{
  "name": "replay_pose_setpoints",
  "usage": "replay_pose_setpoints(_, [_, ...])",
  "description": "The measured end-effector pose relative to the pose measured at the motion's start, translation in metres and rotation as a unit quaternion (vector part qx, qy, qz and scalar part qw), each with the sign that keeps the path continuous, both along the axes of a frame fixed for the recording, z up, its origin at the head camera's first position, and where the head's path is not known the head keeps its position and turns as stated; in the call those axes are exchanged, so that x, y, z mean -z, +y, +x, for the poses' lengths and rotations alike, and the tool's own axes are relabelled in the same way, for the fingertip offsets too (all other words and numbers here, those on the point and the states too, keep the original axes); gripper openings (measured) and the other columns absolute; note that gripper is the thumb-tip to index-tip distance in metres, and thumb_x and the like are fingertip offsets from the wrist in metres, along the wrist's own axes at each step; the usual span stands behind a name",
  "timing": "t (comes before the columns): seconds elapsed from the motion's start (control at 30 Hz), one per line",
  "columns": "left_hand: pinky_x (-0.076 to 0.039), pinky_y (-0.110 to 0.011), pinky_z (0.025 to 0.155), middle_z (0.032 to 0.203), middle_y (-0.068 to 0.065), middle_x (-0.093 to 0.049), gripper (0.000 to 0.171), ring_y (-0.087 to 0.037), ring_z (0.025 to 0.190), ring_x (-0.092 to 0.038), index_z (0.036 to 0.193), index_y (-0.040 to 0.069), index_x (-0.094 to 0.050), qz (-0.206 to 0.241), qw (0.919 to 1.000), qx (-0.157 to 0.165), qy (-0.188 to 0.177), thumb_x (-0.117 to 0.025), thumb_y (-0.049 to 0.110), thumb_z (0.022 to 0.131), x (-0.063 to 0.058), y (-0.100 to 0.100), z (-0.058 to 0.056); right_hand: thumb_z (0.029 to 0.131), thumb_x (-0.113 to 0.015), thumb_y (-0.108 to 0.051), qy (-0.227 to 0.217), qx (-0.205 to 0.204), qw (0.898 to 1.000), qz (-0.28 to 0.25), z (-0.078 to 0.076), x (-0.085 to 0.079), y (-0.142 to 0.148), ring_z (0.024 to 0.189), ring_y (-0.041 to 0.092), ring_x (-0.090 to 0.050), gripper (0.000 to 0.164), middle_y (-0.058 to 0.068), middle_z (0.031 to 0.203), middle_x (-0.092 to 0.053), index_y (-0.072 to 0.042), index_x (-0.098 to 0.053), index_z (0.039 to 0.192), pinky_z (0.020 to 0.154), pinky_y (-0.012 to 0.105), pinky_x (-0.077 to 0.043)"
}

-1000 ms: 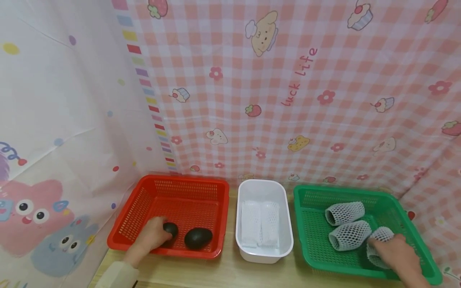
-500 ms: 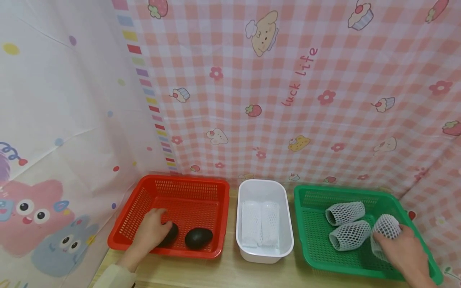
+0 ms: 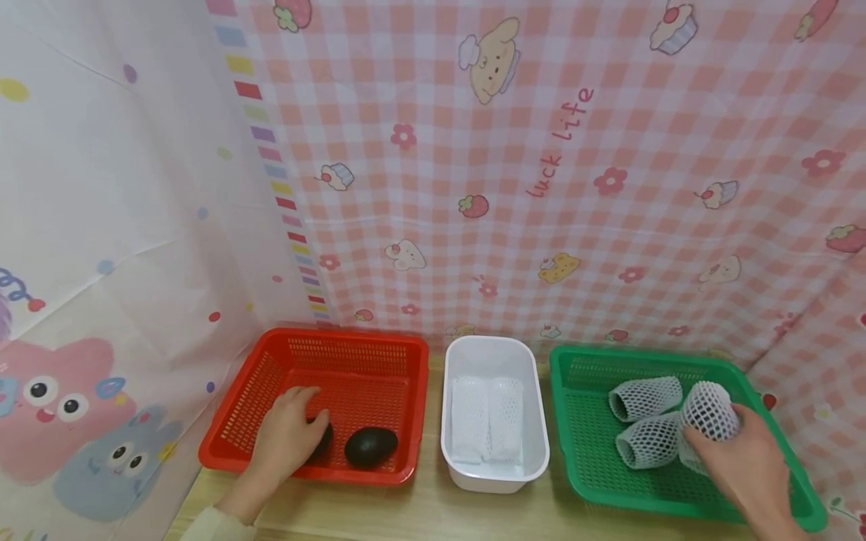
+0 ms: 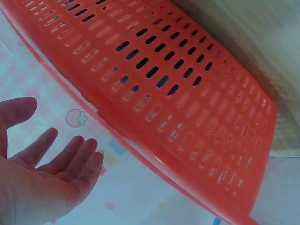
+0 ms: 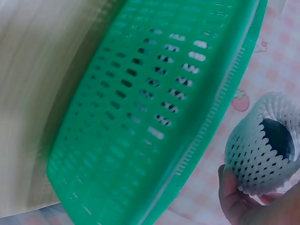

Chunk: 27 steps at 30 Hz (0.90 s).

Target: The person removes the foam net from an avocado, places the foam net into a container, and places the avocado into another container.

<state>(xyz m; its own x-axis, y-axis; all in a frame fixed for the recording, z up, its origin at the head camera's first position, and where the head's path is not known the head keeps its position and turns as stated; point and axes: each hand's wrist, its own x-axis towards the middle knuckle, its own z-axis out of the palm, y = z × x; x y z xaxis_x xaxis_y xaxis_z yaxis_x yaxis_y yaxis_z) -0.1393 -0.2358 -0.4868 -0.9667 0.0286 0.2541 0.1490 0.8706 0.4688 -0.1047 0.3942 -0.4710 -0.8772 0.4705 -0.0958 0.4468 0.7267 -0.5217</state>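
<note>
Over the red basket (image 3: 417, 406), my left hand (image 3: 287, 436) hovers with loose, parted fingers and holds nothing. One dark avocado (image 3: 321, 442) lies partly hidden behind that hand; a second avocado (image 3: 370, 448) rests to its right. My right hand (image 3: 740, 458) grips a white foam net sleeve (image 3: 709, 412) over the green basket (image 3: 564, 451), thumb on its near side. Through the sleeve's opening in the right wrist view, a dark rounded avocado (image 5: 277, 138) shows. Two other foam sleeves lie nearby, the back one (image 3: 646, 398) and the front one (image 3: 648, 442).
Between the baskets stands a white tub (image 3: 497, 481) with flat white foam nets (image 3: 489, 421) inside. All three containers sit on a wooden table (image 3: 352, 511). Behind them hangs a pink checked cloth (image 3: 440, 165), with a white printed cloth (image 3: 135, 225) at the left.
My right hand has lifted the foam sleeve up from the green basket's floor and turned it more upright. My left hand has let go of the avocado and risen slightly off it.
</note>
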Motion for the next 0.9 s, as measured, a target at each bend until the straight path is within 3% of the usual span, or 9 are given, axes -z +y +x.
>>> replay_pose_setpoints(0.17, [-0.054,-0.061,0.087,0.120,-0.025,-0.069,0.039,-0.046,0.110,-0.065,0.124,-0.006,-0.070,-0.003,0.9998,0.002,0.019,-0.075,0.014,0.091,-0.001,0.003,0.002,0.092,-0.069,-0.056,0.003,-0.006,1.000,-0.001,0.001,-0.007,-0.011,0.107,0.053,-0.057,0.102,0.039,0.133,-0.047,0.012,-0.027,0.156,0.074,0.061,-0.049])
replay_pose_setpoints(0.6, [-0.053,-0.060,0.088,0.120,-0.021,-0.070,0.038,-0.043,0.109,-0.065,0.123,-0.002,-0.071,0.015,0.9974,0.003,0.071,-0.078,0.014,0.090,-0.011,0.024,0.011,0.092,-0.074,-0.045,0.074,-0.023,0.997,-0.004,0.009,-0.021,-0.041,0.105,0.048,-0.058,0.093,0.034,0.131,-0.051,0.008,-0.032,0.156,0.075,0.060,-0.050])
replay_pose_setpoints(0.9, [-0.054,-0.061,0.086,0.118,-0.019,-0.070,0.038,-0.042,0.108,-0.066,0.122,0.000,-0.072,0.037,0.9921,0.021,0.118,-0.081,0.012,0.087,-0.011,0.032,0.018,0.091,-0.077,-0.038,0.117,-0.054,0.992,-0.005,0.019,-0.019,-0.062,0.099,0.044,-0.060,0.089,0.030,0.127,-0.054,0.005,-0.035,0.155,0.063,0.042,-0.048])
